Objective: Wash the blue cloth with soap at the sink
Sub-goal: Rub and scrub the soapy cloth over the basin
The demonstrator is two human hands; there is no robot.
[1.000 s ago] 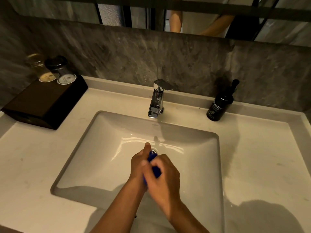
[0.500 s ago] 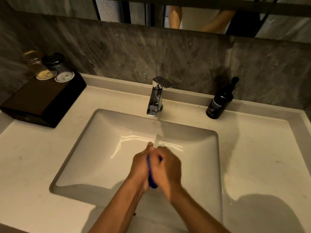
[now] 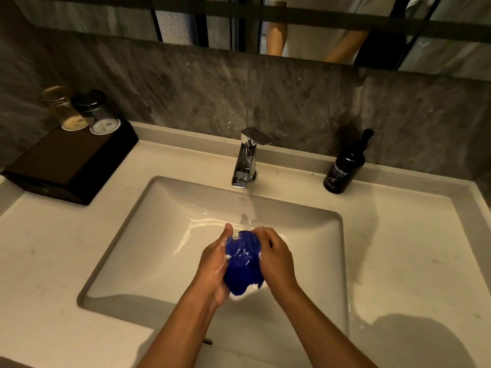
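The blue cloth (image 3: 243,264) is bunched into a wet, sudsy wad over the middle of the white sink basin (image 3: 148,251). My left hand (image 3: 212,269) cups it from the left and below. My right hand (image 3: 276,258) grips it from the right. White lather shows on the cloth and on my left fingers. The dark soap bottle (image 3: 344,167) with a pump stands upright on the counter at the back right. The chrome faucet (image 3: 245,159) stands behind the basin; whether water runs I cannot tell.
A dark box (image 3: 69,160) at the back left carries two upturned glasses (image 3: 87,112). The pale counter (image 3: 411,248) spreads wide on both sides of the basin. A grey stone backsplash and a mirror rise behind.
My hands were pressed tight together with only a sliver of cloth showing. They have parted, and the bunched cloth now shows wide between them.
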